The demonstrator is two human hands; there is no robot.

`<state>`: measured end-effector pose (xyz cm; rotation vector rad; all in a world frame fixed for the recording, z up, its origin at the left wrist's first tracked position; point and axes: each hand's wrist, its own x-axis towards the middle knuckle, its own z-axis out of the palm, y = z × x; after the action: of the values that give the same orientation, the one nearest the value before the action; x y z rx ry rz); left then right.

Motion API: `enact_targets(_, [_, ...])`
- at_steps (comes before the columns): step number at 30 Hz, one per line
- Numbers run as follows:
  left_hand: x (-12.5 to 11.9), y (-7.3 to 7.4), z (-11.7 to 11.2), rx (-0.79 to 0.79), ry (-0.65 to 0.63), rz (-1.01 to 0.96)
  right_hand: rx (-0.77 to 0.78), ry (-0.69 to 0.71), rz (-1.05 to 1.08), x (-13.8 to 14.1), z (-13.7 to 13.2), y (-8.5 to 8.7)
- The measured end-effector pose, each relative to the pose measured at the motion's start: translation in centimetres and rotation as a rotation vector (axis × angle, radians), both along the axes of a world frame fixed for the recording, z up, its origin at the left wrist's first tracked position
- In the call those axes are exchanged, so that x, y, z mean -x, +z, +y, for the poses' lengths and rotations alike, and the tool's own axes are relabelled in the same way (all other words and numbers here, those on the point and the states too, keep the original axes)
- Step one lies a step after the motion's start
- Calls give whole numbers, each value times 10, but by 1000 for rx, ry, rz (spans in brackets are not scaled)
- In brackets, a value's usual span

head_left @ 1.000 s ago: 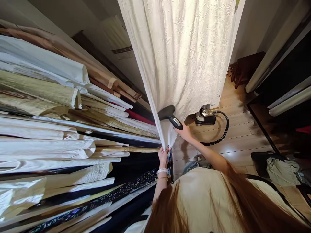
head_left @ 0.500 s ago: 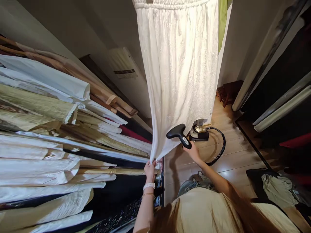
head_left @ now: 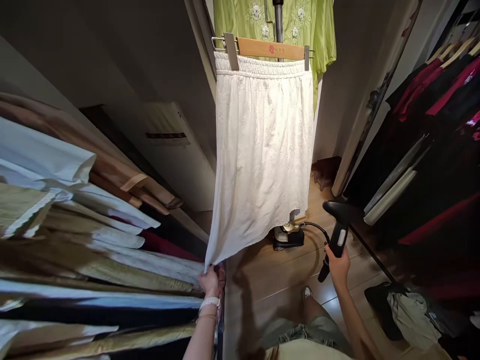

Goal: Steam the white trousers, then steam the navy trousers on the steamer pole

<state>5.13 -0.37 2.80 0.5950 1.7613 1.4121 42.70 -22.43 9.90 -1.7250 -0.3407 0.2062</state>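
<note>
A white skirt (head_left: pixel 262 150) hangs from a wooden clip hanger (head_left: pixel 268 48) on a pole, in front of a green embroidered top (head_left: pixel 300 20). My left hand (head_left: pixel 210 281) pinches the skirt's lower left hem corner and holds it out to the left. My right hand (head_left: pixel 337 265) grips the black steamer head (head_left: pixel 339 225), which is off to the right of the skirt and clear of the cloth. Its hose (head_left: pixel 318 231) runs to the steamer base (head_left: pixel 288 236) on the wooden floor under the skirt.
Folded and hung garments (head_left: pixel 75 225) in white, beige and dark tones crowd the left side. Dark and red clothes (head_left: pixel 431 125) hang on the right. A crumpled cloth on a dark bag (head_left: pixel 408 310) lies at the lower right. A small wooden stool (head_left: pixel 326 172) stands behind the skirt.
The view has tilted up, revealing the hanger and green top. My right hand has pulled the steamer head away from the skirt to the right. My left hand keeps the hem.
</note>
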Motion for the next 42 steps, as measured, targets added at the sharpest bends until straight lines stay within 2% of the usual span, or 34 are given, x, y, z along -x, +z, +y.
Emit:
enact_targets(2, [-24,18,14,-68,46,145,-40,-66,32,-10,-6,-2])
enact_targets(4, [-56,52,31,-271,14,333,-82,-87,64,-21,-3,-3])
enact_targets(6, [-93,101,55,-573,-88,453,-125,-58,86,-34,5,0])
enact_targets(8, [-129,156,84,-749,-167,464,-160,-16,65,-49,19,8])
enact_targets(10, [-158,203,117,-795,-240,457,-154,25,12,-65,35,18])
enact_targets(11, [-169,221,134,-783,-264,435,-144,50,-16,-73,44,23])
enact_targets(13, [-182,244,164,-753,-371,320,-119,114,-68,-89,61,34])
enact_targets(15, [-185,254,187,-730,-442,213,-93,194,-117,-106,77,46])
enact_targets(18, [-179,259,203,-747,-432,150,-14,329,-210,-129,101,72])
enact_targets(21, [-171,269,202,-835,-411,123,64,457,-360,-145,123,111])
enact_targets(25, [-167,288,195,-917,-400,157,90,599,-628,-151,149,169])
enact_targets(30, [-154,295,205,-947,-146,217,58,584,-1040,-145,171,227])
enact_targets(35, [-137,309,216,-967,18,290,56,512,-1389,-142,191,291])
enact_targets(39, [-123,327,215,-997,124,409,83,519,-1558,-141,214,348])
enact_targets(42, [-109,335,212,-1017,148,464,87,497,-1608,-138,233,371])
